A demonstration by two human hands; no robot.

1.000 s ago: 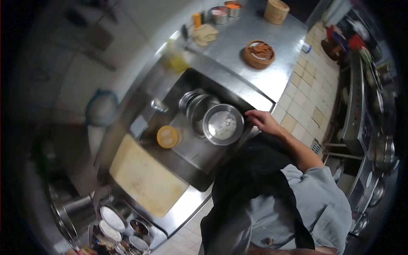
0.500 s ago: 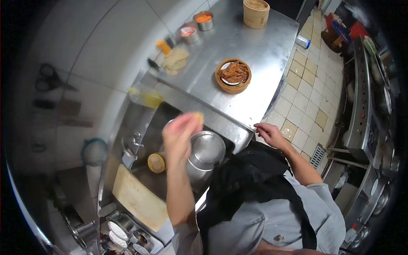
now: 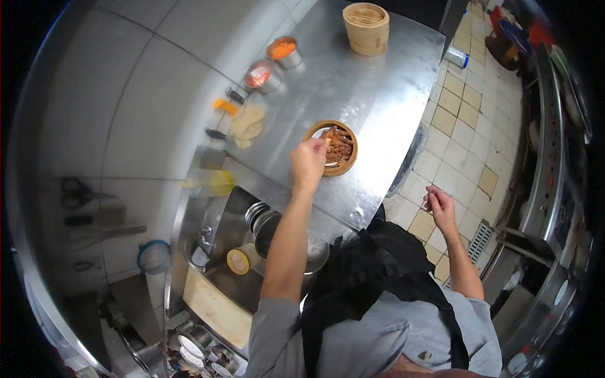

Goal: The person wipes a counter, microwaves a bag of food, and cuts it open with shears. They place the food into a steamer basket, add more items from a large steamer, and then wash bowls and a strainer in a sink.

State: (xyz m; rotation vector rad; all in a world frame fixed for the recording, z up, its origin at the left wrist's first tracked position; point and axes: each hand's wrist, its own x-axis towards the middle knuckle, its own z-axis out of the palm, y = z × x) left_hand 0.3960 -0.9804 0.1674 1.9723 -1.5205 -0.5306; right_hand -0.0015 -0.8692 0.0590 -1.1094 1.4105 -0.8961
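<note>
A small round bamboo steamer [image 3: 348,169] sits on the steel table, holding a white dish of brown, sauced food that looks like chicken feet [image 3: 340,146]. My left hand [image 3: 309,162] reaches over its left rim. Its fingertips are pinched on a small pale yellow piece [image 3: 327,143], right at the food; the fingers partly hide the piece and the dish. Off the table's right side, my right hand [image 3: 440,205] hangs above the tiled floor with fingers curled and nothing visible in them.
Metal tins of orange [image 3: 285,51] and red [image 3: 261,77] bits stand by the wall, near a beige cloth [image 3: 248,125]. A lidded bamboo steamer [image 3: 366,31] is at the back. The sink [image 3: 220,268] holds pans and a yellow-rimmed container [image 3: 239,260]. A stove [image 3: 535,164] lines the right.
My left hand has moved from above the sink forward to the food in the steamer, carrying the small yellow piece. My right hand has left the table edge, moving right.
</note>
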